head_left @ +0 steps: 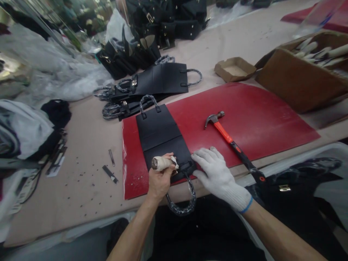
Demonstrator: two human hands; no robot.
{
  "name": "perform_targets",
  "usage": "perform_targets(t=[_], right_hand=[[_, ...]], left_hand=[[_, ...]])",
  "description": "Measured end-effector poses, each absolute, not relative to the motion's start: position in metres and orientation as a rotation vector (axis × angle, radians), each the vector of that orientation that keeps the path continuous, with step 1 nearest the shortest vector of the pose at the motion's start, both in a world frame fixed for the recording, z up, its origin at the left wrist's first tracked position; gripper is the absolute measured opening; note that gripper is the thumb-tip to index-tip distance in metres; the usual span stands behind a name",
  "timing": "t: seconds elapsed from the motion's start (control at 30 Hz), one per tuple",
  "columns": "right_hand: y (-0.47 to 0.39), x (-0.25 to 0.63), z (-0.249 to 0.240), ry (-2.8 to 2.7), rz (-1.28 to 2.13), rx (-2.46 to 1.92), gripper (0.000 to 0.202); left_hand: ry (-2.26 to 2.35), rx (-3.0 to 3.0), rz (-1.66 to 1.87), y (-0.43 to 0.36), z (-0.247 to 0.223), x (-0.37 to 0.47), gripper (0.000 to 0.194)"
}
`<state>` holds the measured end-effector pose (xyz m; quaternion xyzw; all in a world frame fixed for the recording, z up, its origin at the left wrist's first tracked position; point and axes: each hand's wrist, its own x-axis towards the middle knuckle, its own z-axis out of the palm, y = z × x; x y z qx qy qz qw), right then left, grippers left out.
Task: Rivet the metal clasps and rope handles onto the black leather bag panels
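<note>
A black bag panel [160,127] lies flat on the red mat, with a plastic-wrapped handle at each end. My bare left hand [160,179] is closed around a short tool wrapped in off-white tape [161,163], held over the panel's near end. The tool's metal end faces up; its lower tip is hidden by my fingers. My right hand [216,174], in a white knit glove, is open, its fingertips at the panel's right edge. To its upper right rests a claw hammer [225,134] with an orange and black handle, head on the mat.
The red mat [261,119] covers the table's middle. Behind it lie more black bag pieces [163,79] and stacked bags. A small cardboard tray [235,69] and a box of wrapped tools [301,76] stand right. Small metal pieces [111,157] and black bits lie left.
</note>
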<state>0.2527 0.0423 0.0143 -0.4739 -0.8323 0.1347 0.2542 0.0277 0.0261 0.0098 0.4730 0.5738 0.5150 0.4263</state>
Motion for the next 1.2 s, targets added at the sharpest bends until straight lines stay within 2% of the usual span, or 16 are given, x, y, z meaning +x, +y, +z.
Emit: perform_targets(t=[0.23, 0.63, 0.87, 1.2], right_hand=[[0.038, 0.226, 0.008, -2.167, 0.341, -1.37, 0.041], [0.035, 0.221, 0.003, -2.099, 0.26, -1.316, 0.031], [0.036, 0.22, 0.007, -2.116, 0.285, -1.353, 0.043], [0.037, 0.219, 0.009, -2.142, 0.282, -1.382, 0.041]], left_hand=[[1.408, 1.239, 1.251, 0.036, 0.008, 0.006, 0.026], [1.364, 1.201, 1.234, 0.039, 0.016, 0.001, 0.022], [1.382, 1.202, 1.282, 0.034, 0.014, 0.007, 0.023], [1.404, 1.423, 1.292, 0.029, 0.023, 0.021, 0.018]])
